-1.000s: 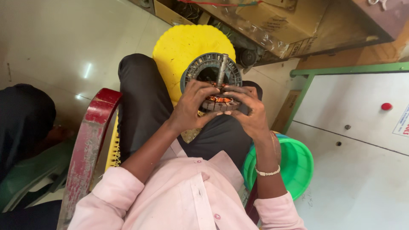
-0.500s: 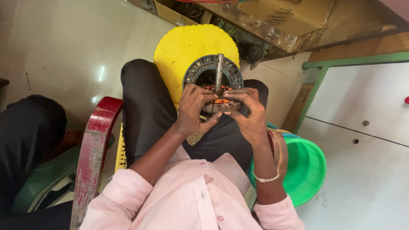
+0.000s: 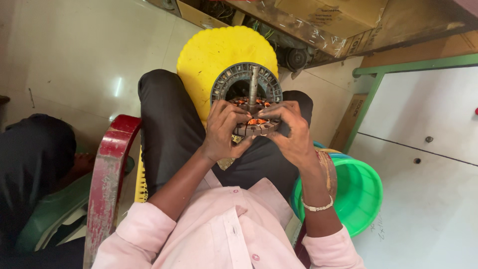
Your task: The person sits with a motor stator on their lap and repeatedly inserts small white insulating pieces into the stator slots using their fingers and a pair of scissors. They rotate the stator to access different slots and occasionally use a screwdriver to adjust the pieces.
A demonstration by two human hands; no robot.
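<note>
Hands meet over a round, dark-grey metal motor stator with copper windings and a steel shaft (image 3: 247, 102), held above the lap, just in front of a round yellow plastic stool (image 3: 209, 55). Left hand (image 3: 224, 132) and right hand (image 3: 291, 132) are both closed around its near rim. It looks heavy, rigid; windings seem fragile, so the rim is the safest hold.

A round grey motor stator (image 3: 247, 99) with copper windings and upright steel shaft sits above the lap.
</note>
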